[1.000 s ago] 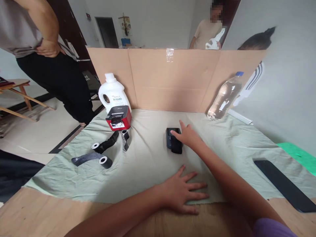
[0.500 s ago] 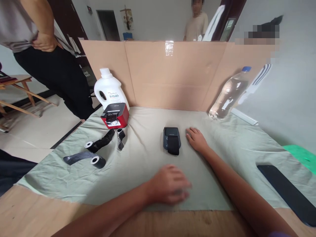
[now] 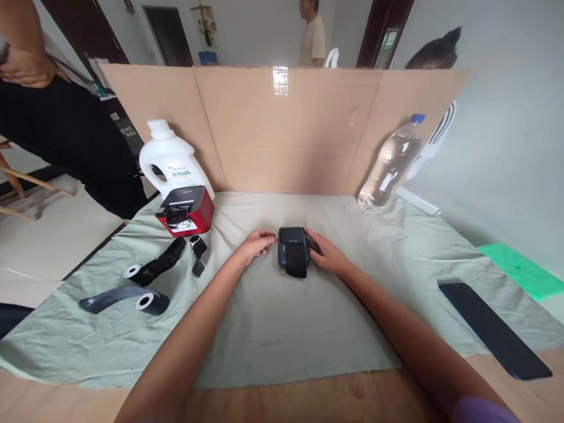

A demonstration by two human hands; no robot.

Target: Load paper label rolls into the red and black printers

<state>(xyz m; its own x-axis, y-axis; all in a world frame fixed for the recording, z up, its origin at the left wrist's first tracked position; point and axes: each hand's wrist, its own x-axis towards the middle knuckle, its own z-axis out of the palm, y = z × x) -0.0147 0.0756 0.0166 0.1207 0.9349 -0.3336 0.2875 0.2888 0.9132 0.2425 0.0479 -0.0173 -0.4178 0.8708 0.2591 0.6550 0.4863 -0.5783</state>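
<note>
A small dark printer (image 3: 292, 235), with a wide black strip hanging from its front, rests on the green cloth in the middle. On its right side, my right hand (image 3: 326, 252) touches it, fingers stretched along the edge and thumb apart. My left hand (image 3: 257, 245) is at the left side, its fingers partly bent and apart, with fingertips very close to the casing; whether they touch it I cannot tell. Neither hand grips around the printer. The strip covers part of its front.
To the left stand a red and black printer (image 3: 187, 210) and a white detergent jug (image 3: 176, 164). Black rolls (image 3: 152, 302) with loose strips lie before them. A clear bottle (image 3: 390, 167) leans against the cardboard (image 3: 286, 129); a phone (image 3: 493, 329) lies right. People stand behind.
My left hand has moved forward from near the table edge to the printer's left side. My right hand has come against its right side. The view has shifted right.
</note>
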